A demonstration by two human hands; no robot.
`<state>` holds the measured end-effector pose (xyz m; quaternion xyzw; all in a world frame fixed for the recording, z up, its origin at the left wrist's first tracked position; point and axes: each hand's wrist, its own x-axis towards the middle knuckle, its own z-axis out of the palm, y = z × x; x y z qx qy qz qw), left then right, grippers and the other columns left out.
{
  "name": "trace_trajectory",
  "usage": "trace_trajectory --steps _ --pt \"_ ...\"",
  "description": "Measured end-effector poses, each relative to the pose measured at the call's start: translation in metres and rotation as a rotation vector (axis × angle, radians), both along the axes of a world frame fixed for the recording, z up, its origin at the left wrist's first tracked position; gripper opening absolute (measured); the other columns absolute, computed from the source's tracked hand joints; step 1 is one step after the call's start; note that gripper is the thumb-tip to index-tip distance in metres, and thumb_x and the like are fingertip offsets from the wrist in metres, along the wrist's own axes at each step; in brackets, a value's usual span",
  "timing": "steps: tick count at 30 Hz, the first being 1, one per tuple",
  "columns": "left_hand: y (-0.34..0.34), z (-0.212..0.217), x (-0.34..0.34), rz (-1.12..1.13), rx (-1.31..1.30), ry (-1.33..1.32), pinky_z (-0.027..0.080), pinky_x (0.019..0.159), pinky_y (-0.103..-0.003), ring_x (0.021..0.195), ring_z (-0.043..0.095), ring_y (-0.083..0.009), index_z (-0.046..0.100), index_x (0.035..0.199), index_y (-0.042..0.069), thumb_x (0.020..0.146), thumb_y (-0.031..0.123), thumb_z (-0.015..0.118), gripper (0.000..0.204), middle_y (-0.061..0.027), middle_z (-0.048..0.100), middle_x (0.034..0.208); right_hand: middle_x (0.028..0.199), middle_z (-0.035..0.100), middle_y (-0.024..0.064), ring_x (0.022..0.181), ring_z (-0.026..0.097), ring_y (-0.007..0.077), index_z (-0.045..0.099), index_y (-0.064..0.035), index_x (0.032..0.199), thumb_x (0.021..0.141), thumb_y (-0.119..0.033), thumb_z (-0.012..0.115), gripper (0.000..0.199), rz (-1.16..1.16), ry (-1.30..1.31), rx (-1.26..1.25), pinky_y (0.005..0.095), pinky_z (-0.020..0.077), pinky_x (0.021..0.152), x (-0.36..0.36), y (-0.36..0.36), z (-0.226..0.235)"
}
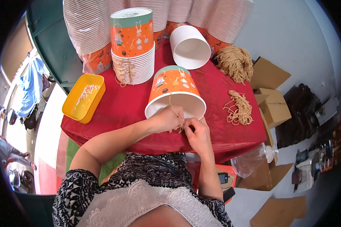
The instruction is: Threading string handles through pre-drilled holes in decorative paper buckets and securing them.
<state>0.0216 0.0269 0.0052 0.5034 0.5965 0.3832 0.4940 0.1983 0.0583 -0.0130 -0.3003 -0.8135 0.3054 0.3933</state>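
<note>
An orange paper bucket (174, 84) with a green base band and printed figures lies tilted on the table, its white mouth toward me. Tan cord (170, 99) hangs from its upper rim down to my hands. My left hand (169, 118) is at the lower part of the mouth, fingers closed on the cord. Beside it, my right hand (197, 133) pinches the cord's end, with a small loop showing between the two hands. The left fingertips are partly hidden.
Left of the bucket sits a yellow tray (83, 116) with small white bits. Stacked buckets (133, 68) and a white-mouthed bucket (191, 51) stand behind. To the right lie a large cord bundle (235, 63) and a smaller one (239, 108) on the red tablecloth (121, 109). Cardboard boxes (274, 108) are beyond.
</note>
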Motion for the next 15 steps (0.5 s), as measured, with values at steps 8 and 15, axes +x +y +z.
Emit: trace_trajectory --steps 8,15 --pt "0.0009 0.0021 0.0005 0.001 0.016 0.019 0.041 0.04 -0.028 0.048 0.055 -0.0133 0.059 0.081 0.0 0.081 0.002 0.064 0.006 -0.0073 0.061 0.064 0.091 0.058 0.0157 0.085 0.061 0.0315 0.064 -0.001 0.085 0.078 0.004 0.068 0.009 -0.025 0.032 0.0 0.0383 0.0495 0.075 -0.0013 -0.0049 -0.0037" --pt "-0.0008 0.0016 0.003 0.019 0.001 0.029 0.042 0.041 -0.028 0.048 0.056 -0.0134 0.06 0.078 0.0 0.08 0.003 0.066 0.006 -0.0077 0.062 0.065 0.088 0.055 0.0158 0.084 0.058 0.0333 0.065 -0.0028 0.086 0.077 0.003 0.069 0.011 -0.052 0.048 0.069 0.04 0.0484 0.073 -0.0016 -0.0088 -0.0073"
